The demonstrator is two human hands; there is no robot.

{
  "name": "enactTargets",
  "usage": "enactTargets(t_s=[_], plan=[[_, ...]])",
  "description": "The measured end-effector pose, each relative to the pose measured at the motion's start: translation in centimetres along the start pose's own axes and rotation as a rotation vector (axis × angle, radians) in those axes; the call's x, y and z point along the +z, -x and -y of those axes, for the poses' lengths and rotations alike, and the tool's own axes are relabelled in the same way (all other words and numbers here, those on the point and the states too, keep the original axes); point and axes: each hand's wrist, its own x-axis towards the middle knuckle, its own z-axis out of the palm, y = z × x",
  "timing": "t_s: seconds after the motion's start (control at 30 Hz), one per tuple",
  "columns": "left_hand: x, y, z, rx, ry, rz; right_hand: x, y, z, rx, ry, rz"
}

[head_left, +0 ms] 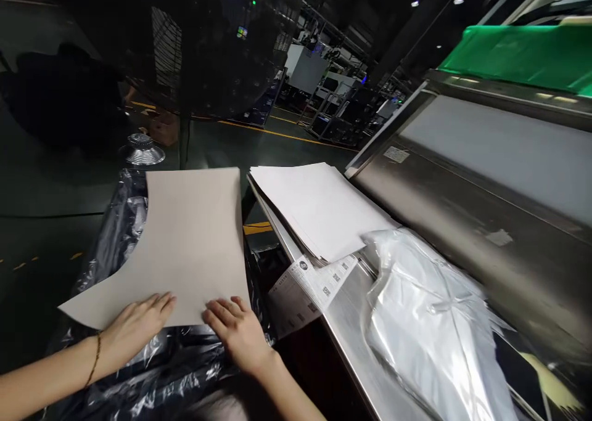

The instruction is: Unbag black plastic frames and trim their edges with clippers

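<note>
A large beige sheet that looks like cardboard, with a curved left side, lies before me on black plastic wrapping. My left hand rests palm down on its near edge, fingers stretched out and close together. At the near right corner, my right hand touches the same sheet, its fingers slightly bent on the surface. Neither palm shows anything held. To the right, a stack of white sheets sits on a metal table, apart from both hands.
Clear plastic bags cover the table's near right part. Printed labels hang by its left edge. A metal machine with a green cover rises at the right. A large dark fan stands ahead, near a silvery lamp-like dome.
</note>
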Motion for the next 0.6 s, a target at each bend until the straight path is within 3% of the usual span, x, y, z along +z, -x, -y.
enactTargets(t_s=[0.27,0.4,0.5,0.6], plan=[[-2.4,0.1,-3.4,-0.022,-0.036,0.116,1.4,1.5,-1.4,0.039,-0.139,0.01],[-4.6,0.2,-4.1,-0.006,-0.035,0.132,0.6,1.9,-2.0,0.099,-0.252,-0.019],[-8.4,0.2,-2.9,-0.043,-0.038,0.071,-2.8,0.9,-2.5,0.173,-0.317,-0.118],[-13.2,0.8,-1.1,-0.118,-0.051,-0.102,-8.9,-1.4,-3.7,0.213,-0.354,-0.263]])
